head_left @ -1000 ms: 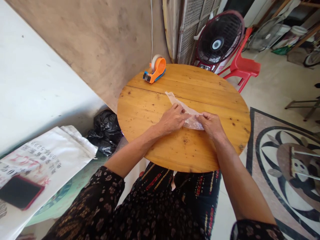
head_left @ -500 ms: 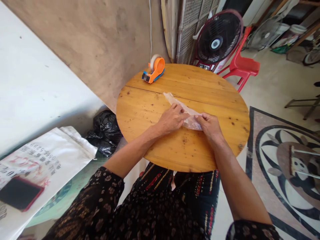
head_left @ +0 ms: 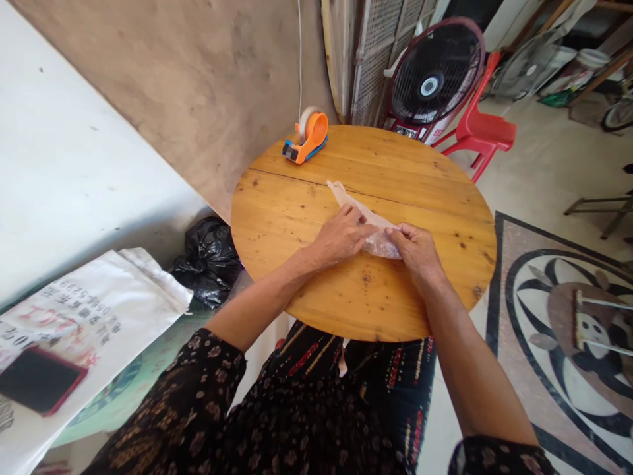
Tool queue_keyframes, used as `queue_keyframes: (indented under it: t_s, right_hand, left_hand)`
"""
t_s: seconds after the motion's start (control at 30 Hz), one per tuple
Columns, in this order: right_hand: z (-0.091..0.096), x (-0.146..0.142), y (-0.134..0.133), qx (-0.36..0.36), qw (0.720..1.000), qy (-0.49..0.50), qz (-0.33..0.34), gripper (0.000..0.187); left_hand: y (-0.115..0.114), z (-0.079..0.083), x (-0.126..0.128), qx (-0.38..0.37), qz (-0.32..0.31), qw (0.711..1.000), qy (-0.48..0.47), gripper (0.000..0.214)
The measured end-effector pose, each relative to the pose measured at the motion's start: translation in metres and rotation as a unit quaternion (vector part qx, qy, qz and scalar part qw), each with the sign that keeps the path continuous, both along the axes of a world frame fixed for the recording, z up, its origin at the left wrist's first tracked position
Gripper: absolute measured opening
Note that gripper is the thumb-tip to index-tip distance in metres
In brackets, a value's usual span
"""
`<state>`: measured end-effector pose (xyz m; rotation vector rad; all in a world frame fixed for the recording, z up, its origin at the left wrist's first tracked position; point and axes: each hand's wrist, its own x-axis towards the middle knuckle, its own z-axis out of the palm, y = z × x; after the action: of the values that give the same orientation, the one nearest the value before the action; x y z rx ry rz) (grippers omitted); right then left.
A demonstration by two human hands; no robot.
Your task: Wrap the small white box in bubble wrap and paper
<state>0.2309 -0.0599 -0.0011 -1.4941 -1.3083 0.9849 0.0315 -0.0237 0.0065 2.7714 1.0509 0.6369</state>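
Note:
A crumpled strip of translucent plastic film (head_left: 352,200) lies slantwise on the round wooden table (head_left: 306,191). My right hand (head_left: 414,247) pinches its near right end between the thumb and bent fingers. From the left, my left hand (head_left: 342,232) rests on the film, its fingers bent over the middle and pressed down, one finger reaching toward my right thumb. Part of the film is hidden under both hands. Beyond it, near the table's far left edge, stands an orange tape dispenser (head_left: 316,135) with a roll of tape, touched by neither hand.
To the left are a black plastic bag (head_left: 210,254) and a white printed sack (head_left: 143,284) with a dark red-edged device (head_left: 42,381) on it. Past the table's far side stand a fan (head_left: 435,72) and a red plastic chair (head_left: 487,128). A wall borders the table's left side.
Both hands keep nearly the same hold on the film. The whole view has shifted very slightly; the tape dispenser stays where it was on the table.

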Motion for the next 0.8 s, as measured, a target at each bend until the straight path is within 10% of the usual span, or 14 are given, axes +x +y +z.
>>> queue_keyframes:
  t_s: [0.8]
  right_hand:
    - [0.0009, -0.0062, 0.0003, 0.006, 0.999, 0.032, 0.009, 0.033]
  left_hand:
    - [0.002, -0.0069, 0.0002, 0.035, 0.005, 0.999, -0.033, 0.034]
